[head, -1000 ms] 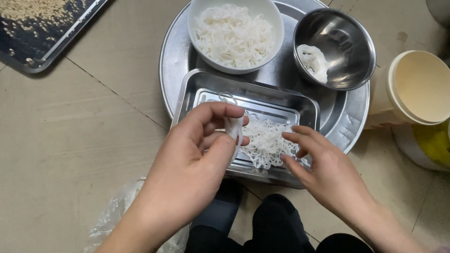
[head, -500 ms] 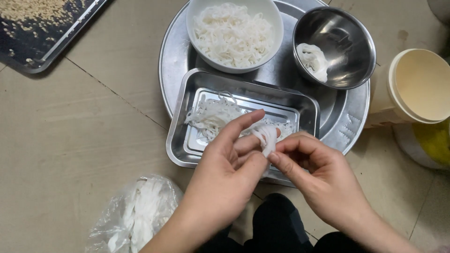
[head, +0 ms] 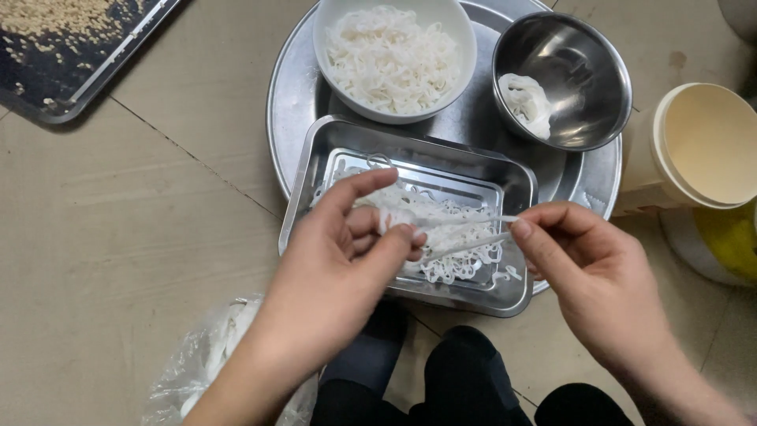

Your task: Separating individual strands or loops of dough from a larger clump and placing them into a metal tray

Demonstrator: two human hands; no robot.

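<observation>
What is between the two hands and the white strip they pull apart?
Nothing visible. The left hand and right hand both pinch the white strip directly, stretched above the rectangular metal tray.

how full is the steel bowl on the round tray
Nearly empty. The steel bowl holds only one small clump of white strips against its left wall; the rest of its inside is bare metal.

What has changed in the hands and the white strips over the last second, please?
The left hand lifted a white clump off the rectangular tray; the right hand joined it, then drew rightward, stretching two thin strands between them. The white bowl, steel bowl, round tray and plastic bag stayed put.
</observation>
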